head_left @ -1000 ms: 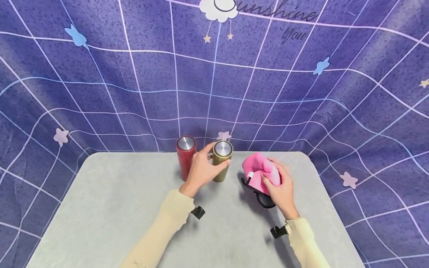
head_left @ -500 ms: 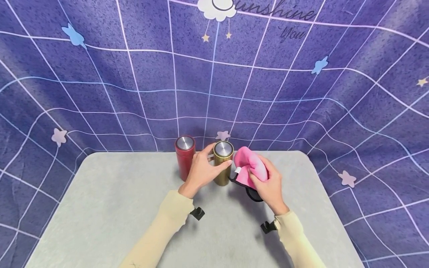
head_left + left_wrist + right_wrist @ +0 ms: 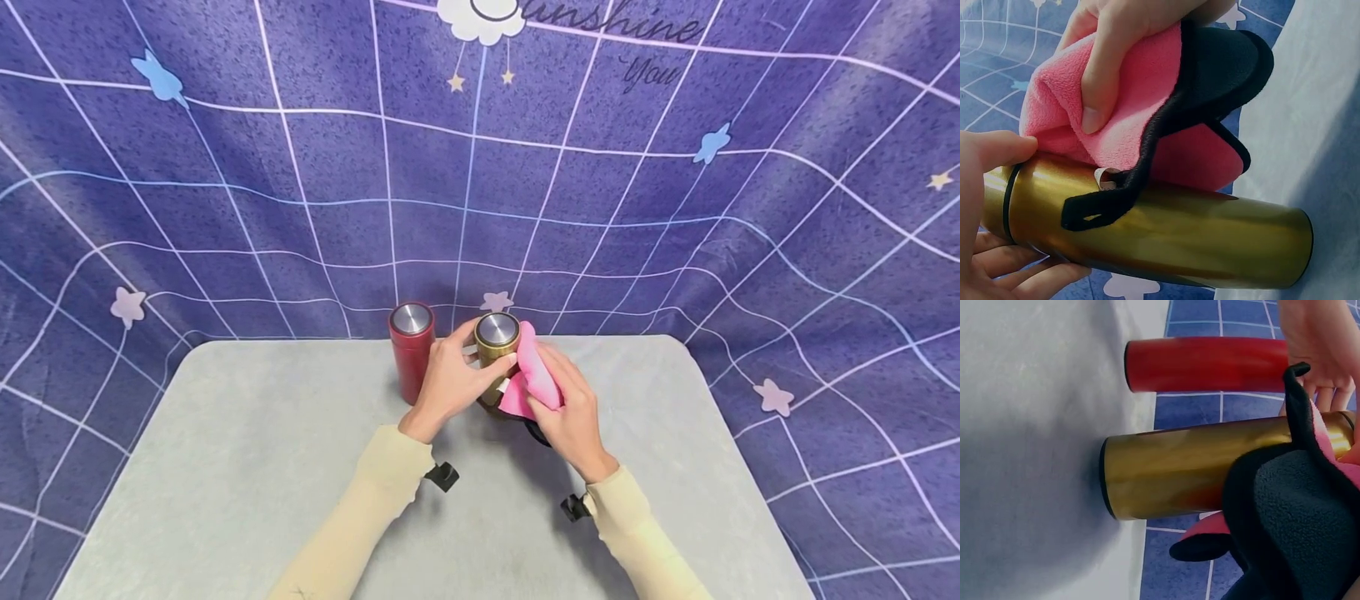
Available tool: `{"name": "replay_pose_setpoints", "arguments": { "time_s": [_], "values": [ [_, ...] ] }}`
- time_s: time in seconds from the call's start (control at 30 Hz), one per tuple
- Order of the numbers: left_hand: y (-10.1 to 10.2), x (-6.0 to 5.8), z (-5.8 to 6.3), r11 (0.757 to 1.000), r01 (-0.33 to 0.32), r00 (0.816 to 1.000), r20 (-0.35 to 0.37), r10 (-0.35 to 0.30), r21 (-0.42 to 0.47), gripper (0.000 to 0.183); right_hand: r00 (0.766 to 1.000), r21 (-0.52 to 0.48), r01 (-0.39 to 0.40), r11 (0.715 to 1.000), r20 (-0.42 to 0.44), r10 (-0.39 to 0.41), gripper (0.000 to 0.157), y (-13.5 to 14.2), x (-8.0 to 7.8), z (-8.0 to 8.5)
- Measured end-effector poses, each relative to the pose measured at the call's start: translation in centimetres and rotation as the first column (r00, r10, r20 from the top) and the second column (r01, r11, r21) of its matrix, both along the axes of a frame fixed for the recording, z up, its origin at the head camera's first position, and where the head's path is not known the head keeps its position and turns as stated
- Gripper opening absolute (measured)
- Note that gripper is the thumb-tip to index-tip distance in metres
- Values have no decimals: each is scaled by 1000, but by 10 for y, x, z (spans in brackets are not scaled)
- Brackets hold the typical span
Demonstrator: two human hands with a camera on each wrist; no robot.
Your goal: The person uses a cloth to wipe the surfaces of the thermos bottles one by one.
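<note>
My left hand [image 3: 452,382] grips a gold thermos bottle [image 3: 1210,234] near its top, thumb on one side and fingers on the other. The bottle stands upright and has a silver disc on its lid. A folded towel [image 3: 534,373], pink on one face and dark with black edging on the other, is gripped by my right hand [image 3: 576,421]. In the left wrist view the towel lies against the side of the bottle, its black hanging loop [image 3: 1100,212] draped across the gold surface. My right thumb presses into the pink side.
A red thermos bottle [image 3: 412,362] stands just left of the gold one, close beside my left hand. Both are near the back edge of the grey table [image 3: 247,467]. Behind rises a blue-purple curtain [image 3: 322,167] with grid lines and stars.
My right hand has carried the towel leftward, from the right of the gold bottle up against its side. The left hand keeps its grip on the bottle.
</note>
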State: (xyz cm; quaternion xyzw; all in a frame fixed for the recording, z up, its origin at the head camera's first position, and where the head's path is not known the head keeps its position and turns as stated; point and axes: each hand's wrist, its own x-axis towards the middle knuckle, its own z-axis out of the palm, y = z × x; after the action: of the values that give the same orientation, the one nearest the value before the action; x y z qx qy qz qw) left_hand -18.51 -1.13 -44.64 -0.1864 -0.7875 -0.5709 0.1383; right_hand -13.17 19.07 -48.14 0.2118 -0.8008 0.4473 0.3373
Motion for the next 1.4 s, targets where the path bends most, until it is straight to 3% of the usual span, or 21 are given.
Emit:
{"name": "replay_pose_setpoints", "arguments": {
  "time_s": [0.4,0.87,1.1,1.4],
  "values": [
    [-3,1,6,999,7,1000,29,-8,43,62,1000,60,15,998,-17,-14,60,2,2,-4],
    [-6,-1,18,998,28,998,53,-31,56,65,1000,179,29,983,-2,-29,61,16,3,-21],
    [-7,1,23,998,8,999,36,-11,69,63,999,195,12,981,33,-19,65,19,3,-27],
    [-8,2,32,998,-19,1000,14,18,68,63,997,177,17,984,66,-29,57,22,2,-41]
  ]
}}
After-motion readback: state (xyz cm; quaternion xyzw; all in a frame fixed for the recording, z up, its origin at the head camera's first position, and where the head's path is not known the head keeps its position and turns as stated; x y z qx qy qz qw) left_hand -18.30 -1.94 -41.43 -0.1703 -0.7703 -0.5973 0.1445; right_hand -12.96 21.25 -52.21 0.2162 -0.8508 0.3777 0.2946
